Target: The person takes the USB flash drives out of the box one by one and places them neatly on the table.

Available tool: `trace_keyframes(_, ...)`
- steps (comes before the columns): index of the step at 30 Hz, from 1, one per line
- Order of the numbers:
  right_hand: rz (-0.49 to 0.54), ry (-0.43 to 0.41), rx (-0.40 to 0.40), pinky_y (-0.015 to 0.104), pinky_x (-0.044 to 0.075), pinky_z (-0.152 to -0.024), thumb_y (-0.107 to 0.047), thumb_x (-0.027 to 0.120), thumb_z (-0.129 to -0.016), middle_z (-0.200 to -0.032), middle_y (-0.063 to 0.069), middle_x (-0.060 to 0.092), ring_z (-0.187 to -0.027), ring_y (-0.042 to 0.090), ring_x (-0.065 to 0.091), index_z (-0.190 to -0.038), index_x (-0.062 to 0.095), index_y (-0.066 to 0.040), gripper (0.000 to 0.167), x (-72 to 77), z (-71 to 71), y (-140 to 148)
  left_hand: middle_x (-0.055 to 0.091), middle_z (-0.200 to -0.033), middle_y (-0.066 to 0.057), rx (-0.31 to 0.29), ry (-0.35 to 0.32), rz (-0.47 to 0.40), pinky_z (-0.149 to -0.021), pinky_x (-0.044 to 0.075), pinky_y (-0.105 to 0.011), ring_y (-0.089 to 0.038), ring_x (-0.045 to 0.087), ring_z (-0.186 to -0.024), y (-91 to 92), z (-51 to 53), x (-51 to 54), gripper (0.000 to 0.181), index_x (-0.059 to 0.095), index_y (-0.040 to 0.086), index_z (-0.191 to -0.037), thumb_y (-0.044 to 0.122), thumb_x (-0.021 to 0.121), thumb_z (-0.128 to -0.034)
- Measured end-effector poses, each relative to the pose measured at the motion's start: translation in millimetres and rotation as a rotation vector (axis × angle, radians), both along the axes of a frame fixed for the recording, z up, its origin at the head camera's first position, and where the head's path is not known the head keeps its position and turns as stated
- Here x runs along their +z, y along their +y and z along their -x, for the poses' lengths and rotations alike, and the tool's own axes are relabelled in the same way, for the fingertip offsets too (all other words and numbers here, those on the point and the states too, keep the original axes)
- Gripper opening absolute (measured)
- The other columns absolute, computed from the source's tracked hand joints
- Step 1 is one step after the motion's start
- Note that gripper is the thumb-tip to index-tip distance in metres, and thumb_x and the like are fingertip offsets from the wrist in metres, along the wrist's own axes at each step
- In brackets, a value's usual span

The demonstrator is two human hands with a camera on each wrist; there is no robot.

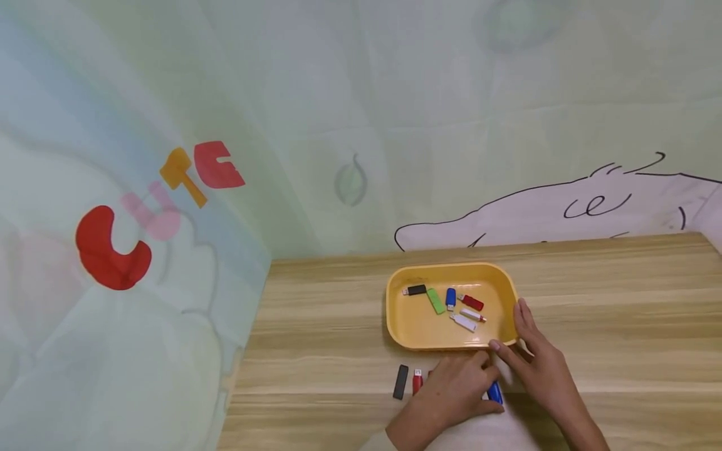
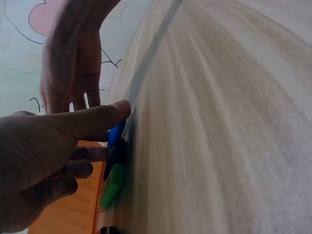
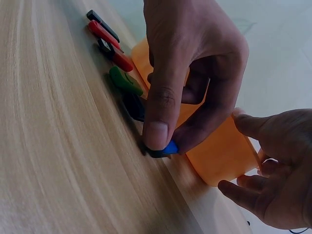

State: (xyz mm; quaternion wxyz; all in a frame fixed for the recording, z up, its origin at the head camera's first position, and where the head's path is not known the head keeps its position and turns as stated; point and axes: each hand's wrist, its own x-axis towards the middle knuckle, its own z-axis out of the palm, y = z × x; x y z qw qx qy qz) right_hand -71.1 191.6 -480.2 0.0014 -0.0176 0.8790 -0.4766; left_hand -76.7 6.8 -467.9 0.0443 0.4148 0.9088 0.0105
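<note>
My left hand [image 1: 459, 388] reaches over a row of USB sticks in front of a yellow tray [image 1: 397, 319]. Its thumb and a finger pinch a blue USB stick [image 3: 169, 148] at the row's right end. Beside that one lie a dark stick [image 3: 133, 106] and a green stick [image 3: 126, 80], which the hand hides in the head view. Farther left are a red stick [image 1: 417, 381] and a black stick [image 1: 400, 382]. My right hand [image 1: 544, 373] holds the tray's front right corner, thumb at the front rim and fingers along the right side.
Inside the tray lie several USB sticks, among them a black one [image 1: 417, 290], a green one [image 1: 435, 301], a blue one [image 1: 450, 299] and a red one [image 1: 470, 302]. The wooden table [image 1: 316, 326] meets printed cloth walls [image 1: 316, 125] at its back and left.
</note>
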Motion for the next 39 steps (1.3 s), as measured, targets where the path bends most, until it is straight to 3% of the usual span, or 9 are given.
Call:
trace_keyframes(18, 0.002, -0.011, -0.001, 0.043, 0.048, -0.099, -0.03, 0.073, -0.102, -0.176, 0.019, 0.01, -0.154, 0.051, 0.031, -0.164, 0.023, 0.001, 0.086, -0.2, 0.7, 0.6, 0.063, -0.119, 0.013, 0.0, 0.012, 0.011, -0.063, 0.042, -0.013, 0.003, 0.049, -0.081, 1.6, 0.3, -4.9, 0.048, 0.074, 0.034, -0.123, 0.069, 0.073, -0.0888)
trace_keyframes(26, -0.01, -0.022, 0.001, 0.044, 0.049, -0.099, -0.033, 0.073, -0.102, -0.176, 0.02, 0.01, -0.153, 0.053, 0.031, -0.164, 0.022, 0.002, 0.087, 2.6, 0.7, 0.5, 0.064, -0.118, 0.013, -0.001, 0.05, -0.008, -0.062, 0.042, -0.014, 0.002, 0.05, -0.083, 0.9, 0.4, -5.4, 0.048, 0.075, 0.036, -0.119, 0.071, 0.075, -0.0858)
trace_keyframes(39, -0.015, -0.007, -0.007, 0.043, 0.048, -0.099, -0.031, 0.075, -0.1, -0.176, 0.02, 0.012, -0.153, 0.053, 0.032, -0.164, 0.024, 0.001, 0.088, 1.8, -0.1, -0.2, 0.063, -0.122, 0.014, 0.008, 0.019, 0.013, -0.067, 0.046, -0.014, 0.003, 0.053, -0.088, 2.3, 1.2, -3.5, 0.049, 0.073, 0.037, -0.121, 0.071, 0.074, -0.0865)
